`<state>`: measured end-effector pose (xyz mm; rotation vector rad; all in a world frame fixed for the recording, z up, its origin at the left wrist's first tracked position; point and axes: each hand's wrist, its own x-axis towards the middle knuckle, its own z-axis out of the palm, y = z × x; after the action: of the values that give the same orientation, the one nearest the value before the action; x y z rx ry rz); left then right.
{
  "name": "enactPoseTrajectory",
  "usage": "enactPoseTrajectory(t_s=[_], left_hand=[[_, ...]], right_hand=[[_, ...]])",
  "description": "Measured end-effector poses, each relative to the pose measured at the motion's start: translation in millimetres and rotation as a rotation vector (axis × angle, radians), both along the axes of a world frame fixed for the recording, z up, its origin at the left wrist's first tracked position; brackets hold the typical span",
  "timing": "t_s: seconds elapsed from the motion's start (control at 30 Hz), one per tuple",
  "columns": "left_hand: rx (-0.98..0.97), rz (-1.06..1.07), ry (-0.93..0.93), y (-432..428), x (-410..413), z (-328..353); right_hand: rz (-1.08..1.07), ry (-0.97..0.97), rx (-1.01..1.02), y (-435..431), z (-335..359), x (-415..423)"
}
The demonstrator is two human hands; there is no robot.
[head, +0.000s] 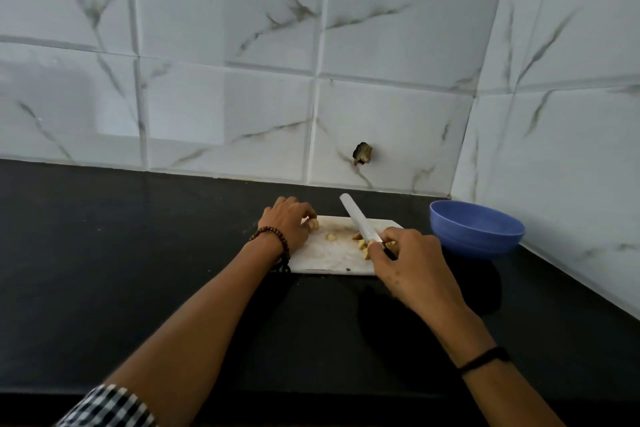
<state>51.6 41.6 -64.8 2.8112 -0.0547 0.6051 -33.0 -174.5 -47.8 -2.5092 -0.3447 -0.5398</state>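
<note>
Sleeve nearest; our right hand curls its fingers round the knife above the board. Left hand pinches a chunk, steadying it clear of the blade.

The handle of the knife is almost fully hidden inside the right hand, at the right end of the cutting board; only a dark bit shows. At the board's left end, the left hand covers most of the yellowish piece it pinches, and its wrist covers the board's near left corner. The small cut pieces on the board are too small to tell which food they are. Right of the board, the blue bowl hides its inner bottom. Far in front of the board, the checked sleeve is cut off by the lower edge.
</note>
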Motion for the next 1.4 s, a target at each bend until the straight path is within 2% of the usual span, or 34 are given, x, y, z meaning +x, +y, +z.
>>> enactPoseTrajectory(t_s=[0.13, 0.3, 0.47, 0.63, 0.8, 1.03, 1.13, 1.23, 1.4], left_hand=[[-0.066, -0.022, -0.061, -2, -3, 3], [-0.201, 0.022, -0.056, 3, -6, 4], [-0.263, 0.009, -0.043, 6, -7, 2], [-0.284, -0.029, -0.034, 2, -8, 4], [-0.349, -0.033, -0.019, 4, -7, 3], [-0.245, -0.017, 0.063, 3, -11, 7], [-0.265, -0.099, 0.077, 4, -16, 11], [-0.41, -0.242, 0.132, 0, -25, 13], [-0.458, -0.366, 0.14, -7, -30, 12]], right_hand=[[0.027, -0.002, 0.011, -1, 1, -2], [0.111, 0.128, -0.024, 6, 2, 1], [0.074, 0.257, 0.018, -3, 5, 5], [-0.036, 0.287, 0.097, -15, 4, 9], [-0.033, 0.279, 0.103, -16, 4, 5], [-0.009, 0.149, 0.172, -14, 5, -3], [-0.021, 0.1, 0.182, -13, 3, -4], [-0.037, 0.064, 0.203, -14, 4, -3], [-0.014, 0.102, 0.236, -14, 5, -8]])
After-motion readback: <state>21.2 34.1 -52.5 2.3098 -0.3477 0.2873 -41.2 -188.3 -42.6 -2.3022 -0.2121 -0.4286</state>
